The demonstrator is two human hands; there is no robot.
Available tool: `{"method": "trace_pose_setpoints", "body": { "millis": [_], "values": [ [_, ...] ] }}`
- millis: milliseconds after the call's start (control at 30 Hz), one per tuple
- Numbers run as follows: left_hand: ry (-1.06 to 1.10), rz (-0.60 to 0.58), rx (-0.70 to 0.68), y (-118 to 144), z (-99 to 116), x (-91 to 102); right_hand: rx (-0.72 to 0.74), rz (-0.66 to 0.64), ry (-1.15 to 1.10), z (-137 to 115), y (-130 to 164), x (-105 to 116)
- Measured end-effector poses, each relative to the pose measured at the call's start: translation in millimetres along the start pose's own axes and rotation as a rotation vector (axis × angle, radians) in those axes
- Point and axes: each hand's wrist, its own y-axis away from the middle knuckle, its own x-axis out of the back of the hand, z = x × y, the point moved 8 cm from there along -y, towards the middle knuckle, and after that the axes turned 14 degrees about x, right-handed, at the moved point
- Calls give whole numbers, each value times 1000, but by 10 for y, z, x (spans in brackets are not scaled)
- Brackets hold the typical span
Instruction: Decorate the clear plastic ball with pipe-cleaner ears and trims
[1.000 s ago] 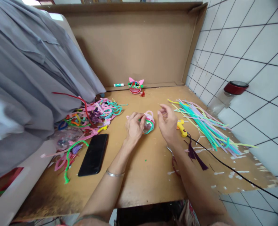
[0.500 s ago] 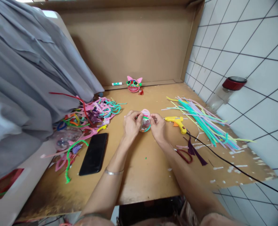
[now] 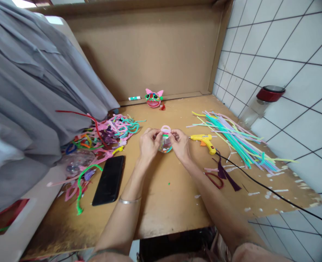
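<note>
- Head camera: your right hand, apart a second ago, now joins your left hand; both pinch the clear ornament.
- Your grip hides its sides; scissors show partly.

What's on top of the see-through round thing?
I see a pink loop there. The left hand and right hand hide some edges of the round thing, so I can't see those.

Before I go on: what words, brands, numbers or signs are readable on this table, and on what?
None can be read.
Glue gun: small marks on its yellow body, too small to read.
White and green tube: markings too small and blurred.
Phone: dark face, no text visible.
</note>
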Motion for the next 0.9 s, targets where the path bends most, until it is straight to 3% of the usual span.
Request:
{"method": "trace_pose_setpoints", "body": {
  "millis": [200, 900],
  "values": [
    [8, -21, 2, -2, -11, -12, 46, -13, 44, -21, -16, -2],
    [5, -32, 75, -36, -44, -60, -6, 18, 88, 92, -39, 33]
  ]
}}
